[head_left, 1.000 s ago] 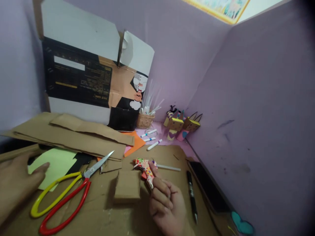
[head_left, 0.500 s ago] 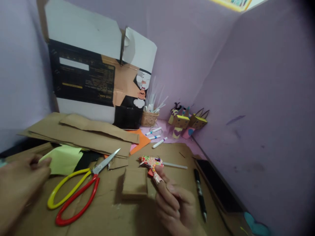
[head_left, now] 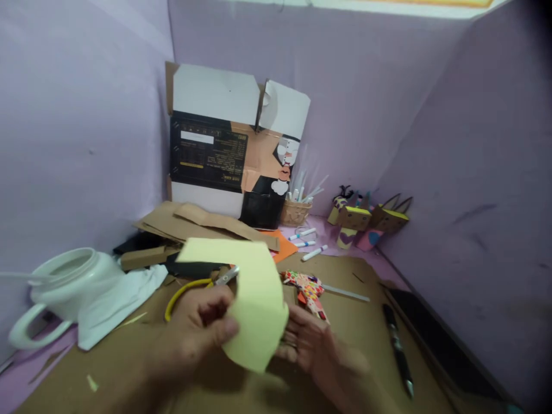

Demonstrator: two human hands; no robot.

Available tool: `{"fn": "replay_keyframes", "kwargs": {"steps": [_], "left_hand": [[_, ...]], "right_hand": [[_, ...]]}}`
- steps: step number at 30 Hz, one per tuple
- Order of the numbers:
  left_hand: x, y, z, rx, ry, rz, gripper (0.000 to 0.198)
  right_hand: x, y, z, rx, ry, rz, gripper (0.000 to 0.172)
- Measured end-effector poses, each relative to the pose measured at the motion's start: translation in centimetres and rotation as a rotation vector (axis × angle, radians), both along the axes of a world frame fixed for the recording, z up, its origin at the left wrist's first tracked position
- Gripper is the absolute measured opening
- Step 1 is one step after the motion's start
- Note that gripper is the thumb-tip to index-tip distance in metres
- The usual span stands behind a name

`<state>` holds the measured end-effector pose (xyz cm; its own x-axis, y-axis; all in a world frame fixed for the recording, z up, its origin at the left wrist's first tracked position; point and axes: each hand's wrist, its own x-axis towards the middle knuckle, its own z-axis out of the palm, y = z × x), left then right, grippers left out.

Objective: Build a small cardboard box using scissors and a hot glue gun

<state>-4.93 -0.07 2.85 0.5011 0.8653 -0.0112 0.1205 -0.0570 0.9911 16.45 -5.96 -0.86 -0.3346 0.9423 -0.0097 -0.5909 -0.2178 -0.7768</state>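
A piece of pale yellow paper (head_left: 259, 287) is raised over the work surface, its lower part curving. My left hand (head_left: 194, 330) pinches it at the left edge between thumb and fingers. At the opposite edge is my right hand (head_left: 314, 348), fingers stretched out and partly hidden behind the sheet. Scissors (head_left: 172, 302) with a yellow handle loop lie behind my left hand, mostly covered. Beyond my right hand rests a hot glue gun (head_left: 306, 284) in a colourful pattern, a glue stick (head_left: 345, 292) protruding from its rear. A small cardboard block (head_left: 290, 294) shows partly beside it.
At left stands a white pot (head_left: 88, 287) with a white cloth (head_left: 116, 310). Cardboard strips (head_left: 207, 221) lie ahead, before an unfolded box (head_left: 207, 152). Markers (head_left: 314, 253), a basket (head_left: 296, 214) and cardboard figures (head_left: 356, 221) are at the back. A pen (head_left: 397, 351) and dark flat device (head_left: 435, 330) lie right.
My left hand has lifted the yellow paper and brought it to the middle. My right hand has let go of the glue gun and moved to the paper. The view has shifted left.
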Motion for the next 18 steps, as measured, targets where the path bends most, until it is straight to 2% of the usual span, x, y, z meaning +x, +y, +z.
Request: {"fn": "replay_keyframes", "kwargs": {"steps": [1,3,9,15,18], "left_hand": [[0.6,-0.4,-0.5,-0.01,0.032,-0.127,0.041],[1.3,-0.7,-1.4,-0.019,0.055,-0.205,0.033],[0.9,1.5,-2.8,0.02,0.159,-0.209,0.032],[-0.1,2.8,-3.8,-0.067,0.103,-0.283,0.042],[-0.3,2.9,-3.6,-0.047,0.158,-0.277,0.043]], "right_hand": [[-0.2,-0.2,0.2,0.003,-0.013,-0.041,0.061],[-0.4,-0.4,0.7,0.009,-0.001,-0.154,0.047],[0.5,0.4,1.3,0.051,0.087,-0.473,0.046],[1.0,1.1,1.2,0.031,0.117,-0.546,0.048],[1.3,1.4,0.9,0.022,0.152,-0.602,0.049]]}}
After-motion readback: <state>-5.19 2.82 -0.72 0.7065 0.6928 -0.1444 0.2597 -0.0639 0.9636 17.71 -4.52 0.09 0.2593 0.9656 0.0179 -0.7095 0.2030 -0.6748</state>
